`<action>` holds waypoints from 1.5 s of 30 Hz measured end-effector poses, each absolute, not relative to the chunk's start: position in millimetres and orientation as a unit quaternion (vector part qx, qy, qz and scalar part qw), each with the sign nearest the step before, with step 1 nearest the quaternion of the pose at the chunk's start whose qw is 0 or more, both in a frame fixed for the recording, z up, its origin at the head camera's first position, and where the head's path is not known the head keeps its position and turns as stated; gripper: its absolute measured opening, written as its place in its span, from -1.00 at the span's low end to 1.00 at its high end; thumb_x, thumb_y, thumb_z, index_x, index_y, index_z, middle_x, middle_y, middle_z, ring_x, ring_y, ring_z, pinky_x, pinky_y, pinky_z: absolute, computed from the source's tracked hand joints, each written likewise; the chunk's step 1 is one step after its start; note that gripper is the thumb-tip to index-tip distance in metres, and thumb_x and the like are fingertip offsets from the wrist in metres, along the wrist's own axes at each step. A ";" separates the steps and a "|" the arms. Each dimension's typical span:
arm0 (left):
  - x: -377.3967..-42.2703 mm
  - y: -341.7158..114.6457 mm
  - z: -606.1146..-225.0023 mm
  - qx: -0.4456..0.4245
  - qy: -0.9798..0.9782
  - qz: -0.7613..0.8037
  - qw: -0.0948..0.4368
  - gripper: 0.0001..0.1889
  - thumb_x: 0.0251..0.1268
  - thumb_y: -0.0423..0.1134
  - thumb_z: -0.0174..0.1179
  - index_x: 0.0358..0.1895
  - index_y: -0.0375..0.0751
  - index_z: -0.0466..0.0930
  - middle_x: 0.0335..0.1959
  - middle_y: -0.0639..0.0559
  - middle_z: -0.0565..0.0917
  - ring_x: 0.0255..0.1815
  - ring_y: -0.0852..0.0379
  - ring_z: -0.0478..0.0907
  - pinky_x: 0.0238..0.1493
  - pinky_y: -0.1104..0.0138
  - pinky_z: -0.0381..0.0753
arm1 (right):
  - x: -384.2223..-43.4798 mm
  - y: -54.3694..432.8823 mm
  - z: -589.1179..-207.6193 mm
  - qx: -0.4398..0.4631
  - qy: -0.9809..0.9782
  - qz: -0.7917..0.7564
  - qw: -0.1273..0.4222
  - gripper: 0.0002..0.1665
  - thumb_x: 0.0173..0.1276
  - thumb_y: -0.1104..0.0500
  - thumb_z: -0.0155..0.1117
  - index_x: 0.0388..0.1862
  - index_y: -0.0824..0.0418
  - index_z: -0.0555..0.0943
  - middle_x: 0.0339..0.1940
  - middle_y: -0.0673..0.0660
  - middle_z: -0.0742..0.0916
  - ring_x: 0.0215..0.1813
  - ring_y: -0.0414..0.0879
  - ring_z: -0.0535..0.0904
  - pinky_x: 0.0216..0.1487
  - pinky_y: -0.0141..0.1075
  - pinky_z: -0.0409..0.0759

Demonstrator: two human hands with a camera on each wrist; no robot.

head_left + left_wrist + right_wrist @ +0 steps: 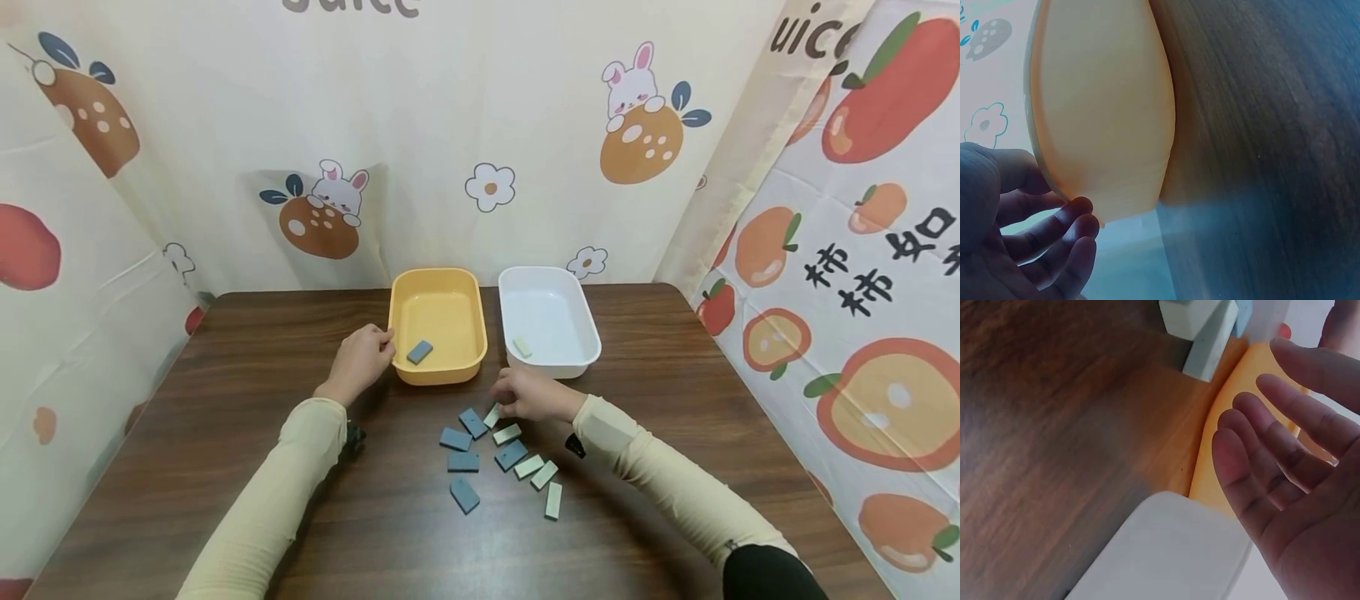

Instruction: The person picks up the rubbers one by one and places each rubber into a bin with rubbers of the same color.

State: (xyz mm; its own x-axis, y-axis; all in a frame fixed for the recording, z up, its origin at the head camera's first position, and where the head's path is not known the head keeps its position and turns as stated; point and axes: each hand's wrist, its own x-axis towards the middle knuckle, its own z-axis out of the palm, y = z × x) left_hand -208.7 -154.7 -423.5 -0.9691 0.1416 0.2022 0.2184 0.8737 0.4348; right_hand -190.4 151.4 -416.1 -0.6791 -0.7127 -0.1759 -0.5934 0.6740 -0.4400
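My left hand (358,360) holds the left rim of a yellow plastic bin (438,376); in the left wrist view the thumb and fingers lie on either side of its edge. One blue-grey block (420,352) lies inside. In front of the white bin (555,371), my right hand (534,393) reaches down beside a pale green block (492,417), which it partly hides. In the right wrist view, the right hand's fingers (1235,462) are loosely bent, with thumb apart and nothing between them. A pale green block (522,347) lies in the white bin.
Several blue-grey blocks (463,462) and several pale green blocks (552,502) lie scattered on the brown wooden table (360,533), in front of the two bins. A printed curtain (442,100) hangs behind the table's back edge, and more printed cloth (862,333) hangs at the right.
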 end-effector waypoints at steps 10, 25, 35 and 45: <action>-209.8 -154.6 -422.7 -0.096 -0.964 -0.233 0.082 -0.64 0.33 -0.29 0.08 0.13 -0.37 0.60 -0.16 -0.26 0.66 -0.26 -0.11 0.59 -0.22 0.08 0.58 | -187.8 145.5 -418.4 -0.376 0.896 -0.146 0.184 -0.72 0.22 0.26 0.38 -0.07 0.17 0.73 -0.21 0.06 0.66 -0.29 -0.18 0.46 -0.25 -0.35 0.49; -210.8 -154.2 -423.5 -0.101 -0.964 -0.233 0.085 -0.62 0.32 -0.29 0.07 0.13 -0.36 0.60 -0.17 -0.26 0.66 -0.32 -0.06 0.55 -0.25 0.12 0.55 | -185.2 142.8 -424.0 -0.395 0.894 -0.132 0.162 -0.73 0.12 0.32 0.45 -0.15 0.19 0.74 -0.27 0.03 0.63 -0.23 -0.15 0.56 -0.18 -0.35 0.57; -209.0 -154.5 -427.5 -0.100 -0.964 -0.234 0.080 -0.63 0.31 -0.30 0.08 0.13 -0.37 0.61 -0.17 -0.26 0.66 -0.30 -0.08 0.56 -0.23 0.11 0.56 | -181.9 144.2 -432.5 -0.410 0.896 -0.108 0.130 -0.71 0.11 0.24 0.49 -0.13 0.16 0.75 -0.29 0.05 0.59 -0.29 -0.16 0.46 -0.25 -0.36 0.47; -212.7 -156.2 -423.2 -0.102 -0.962 -0.235 0.090 -0.63 0.31 -0.30 0.08 0.11 -0.38 0.62 -0.19 -0.27 0.66 -0.29 -0.10 0.57 -0.22 0.09 0.57 | -187.0 141.1 -433.9 -0.424 0.893 -0.100 0.112 -0.73 0.11 0.23 0.49 -0.16 0.11 0.78 -0.34 0.04 0.58 -0.32 -0.18 0.43 -0.26 -0.39 0.43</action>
